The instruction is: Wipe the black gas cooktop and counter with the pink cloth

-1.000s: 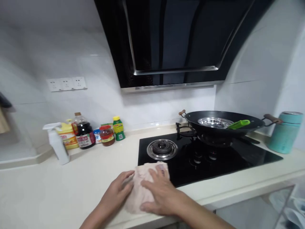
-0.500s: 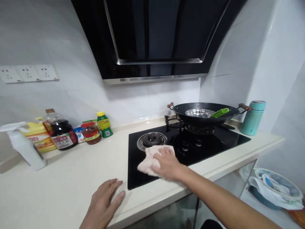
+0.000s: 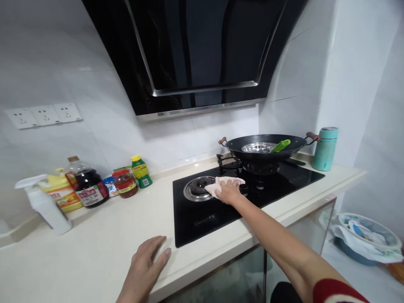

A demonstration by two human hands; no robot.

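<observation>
My right hand (image 3: 228,192) presses a pale pink cloth (image 3: 235,182) against the black glass stovetop (image 3: 202,215), just right of the left burner (image 3: 199,186). The cloth shows around its fingers, near the control knobs, and covers part of the burner ring's right edge. My left hand (image 3: 147,263) rests on the cream countertop (image 3: 120,229) by the stovetop's front left corner. Its fingers are loosely spread and it holds nothing.
A black wok (image 3: 265,155) with a steel dish (image 3: 259,147) and a green-handled utensil (image 3: 280,146) stands on the right burner. A turquoise flask (image 3: 326,149) is beside it. A spray bottle (image 3: 49,206), a dark sauce bottle (image 3: 91,187) and jars line the left. The range hood (image 3: 202,50) hangs above.
My right hand has moved the cloth farther back and to the right, from the stovetop's front left area to beside the burner. The left hand stays on the counter. The view has shifted slightly.
</observation>
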